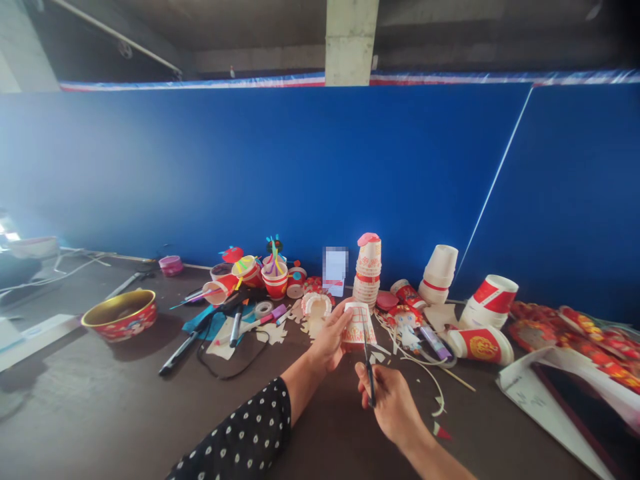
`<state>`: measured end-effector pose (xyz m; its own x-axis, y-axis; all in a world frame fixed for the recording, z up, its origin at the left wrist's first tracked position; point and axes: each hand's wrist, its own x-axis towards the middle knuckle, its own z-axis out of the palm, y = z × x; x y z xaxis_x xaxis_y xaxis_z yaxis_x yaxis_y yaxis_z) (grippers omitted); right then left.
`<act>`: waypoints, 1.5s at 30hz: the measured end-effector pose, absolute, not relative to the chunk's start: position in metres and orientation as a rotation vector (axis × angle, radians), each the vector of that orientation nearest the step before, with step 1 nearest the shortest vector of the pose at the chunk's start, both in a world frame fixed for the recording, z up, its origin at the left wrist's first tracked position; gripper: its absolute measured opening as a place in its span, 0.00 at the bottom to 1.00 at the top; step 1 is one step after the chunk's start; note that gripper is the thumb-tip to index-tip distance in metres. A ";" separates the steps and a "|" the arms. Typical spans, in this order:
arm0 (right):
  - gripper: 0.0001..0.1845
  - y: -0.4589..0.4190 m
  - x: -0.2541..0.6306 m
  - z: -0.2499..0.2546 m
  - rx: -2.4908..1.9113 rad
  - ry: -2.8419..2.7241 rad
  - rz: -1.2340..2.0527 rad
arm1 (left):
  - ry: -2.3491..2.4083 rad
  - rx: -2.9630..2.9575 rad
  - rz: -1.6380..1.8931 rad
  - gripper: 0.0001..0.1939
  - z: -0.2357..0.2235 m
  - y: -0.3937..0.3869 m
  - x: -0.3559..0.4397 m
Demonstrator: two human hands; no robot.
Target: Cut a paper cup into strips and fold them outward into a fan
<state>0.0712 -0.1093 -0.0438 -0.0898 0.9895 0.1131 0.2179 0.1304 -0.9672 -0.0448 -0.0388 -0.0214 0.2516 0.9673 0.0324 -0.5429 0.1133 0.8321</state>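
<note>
Over the dark surface (125, 413), your left hand (330, 340) grips the paper cup (354, 323) just ahead of your right hand (393, 397), clamped on scissors (371, 379) pointing away from you.

One surface (125, 420), one bowl (125, 325), one pair of scissors (371, 380)

One left hand (327, 340) and one right hand (393, 400) make two. One printed paper piece (355, 323) is held. One tall stack (368, 268), one all-white stack (441, 263) and one red-and-white stack (493, 298) make three upright cup stacks; the cups nested within are too tight to count surely. One cup (483, 345) with a gold emblem shows at the right. At least three red cups (275, 288) group on the left. There are one tape roll (257, 311), one purple tub (171, 265), one doll figure (406, 327) and one dark-screened tablet (590, 413). Paper scraps (379, 357) are several, too small to number.
</note>
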 end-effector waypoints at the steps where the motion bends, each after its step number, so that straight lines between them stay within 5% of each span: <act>1: 0.29 -0.110 0.071 -0.043 -1.249 -1.493 1.045 | 0.616 0.855 1.217 0.24 -0.021 -0.039 -0.045; 45: 0.26 -0.115 0.076 -0.034 -1.424 -1.846 0.916 | 0.685 0.798 1.295 0.29 -0.016 -0.035 -0.050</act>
<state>0.0755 -0.1145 -0.0343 -0.2209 0.9732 0.0634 0.5380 0.1758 -0.8244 -0.0499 -0.0355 -0.0164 0.1532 0.9882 -0.0016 -0.5571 0.0877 0.8258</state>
